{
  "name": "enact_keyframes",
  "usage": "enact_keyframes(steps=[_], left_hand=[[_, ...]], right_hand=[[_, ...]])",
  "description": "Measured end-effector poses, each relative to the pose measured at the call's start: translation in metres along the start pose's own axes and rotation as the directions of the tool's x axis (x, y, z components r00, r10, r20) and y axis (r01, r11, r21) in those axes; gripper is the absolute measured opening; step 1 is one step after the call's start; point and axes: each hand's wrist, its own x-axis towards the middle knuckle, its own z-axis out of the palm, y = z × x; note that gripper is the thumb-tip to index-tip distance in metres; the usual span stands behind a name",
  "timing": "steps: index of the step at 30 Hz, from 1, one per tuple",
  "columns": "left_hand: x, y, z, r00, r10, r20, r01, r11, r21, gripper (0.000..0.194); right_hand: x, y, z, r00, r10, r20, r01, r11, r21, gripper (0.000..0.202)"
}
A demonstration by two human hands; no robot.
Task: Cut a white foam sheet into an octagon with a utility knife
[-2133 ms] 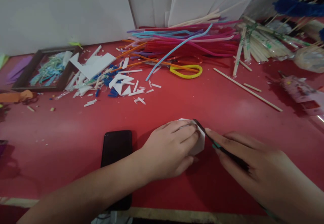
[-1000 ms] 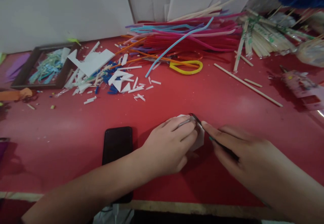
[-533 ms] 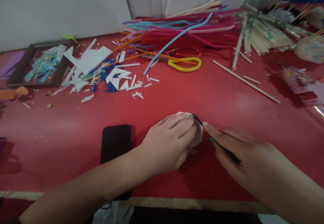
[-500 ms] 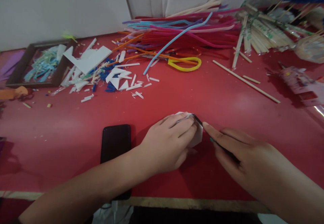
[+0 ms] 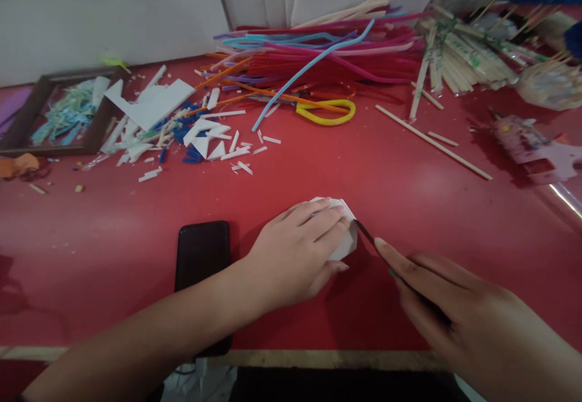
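Note:
My left hand (image 5: 295, 244) lies flat over a small white piece of board (image 5: 343, 245), its fingers stretched across the top and its thumb out to the side. The hand covers much of the piece, but its angular right side shows. My right hand (image 5: 450, 293) is closed around a dark, slim craft knife (image 5: 366, 232), the index finger laid along it. The knife's tip touches the upper right edge of the board, where a narrow strip shows along the edge. Most of the knife's handle is hidden in my palm.
A black phone (image 5: 203, 250) lies left of my left hand. Behind are white scraps (image 5: 152, 105), yellow-handled scissors (image 5: 327, 117), pipe cleaners (image 5: 318, 56), a wooden stick (image 5: 431, 141) and wrapped chopsticks (image 5: 468, 62). A brown frame (image 5: 50, 80) holds shredded bits; a pink model (image 5: 531, 147) stands right.
The knife has moved down and right along the board's edge, and my right hand has drawn back toward me. My left hand stays on the board. The whole view has shifted slightly.

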Motion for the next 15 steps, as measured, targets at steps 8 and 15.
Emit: enact_keyframes(steps=[8, 15], left_hand=[[-0.001, -0.003, 0.004, 1.0, 0.004, -0.028, -0.005, 0.999, -0.033, 0.048], [-0.003, -0.012, 0.001, 0.994, 0.004, -0.109, -0.028, 0.974, -0.223, 0.064]], right_hand=[[-0.01, -0.003, -0.009, 0.999, -0.047, -0.017, 0.048, 0.998, 0.027, 0.052], [-0.01, 0.025, -0.022, 0.995, 0.069, -0.067, -0.073, 0.995, -0.06, 0.046]])
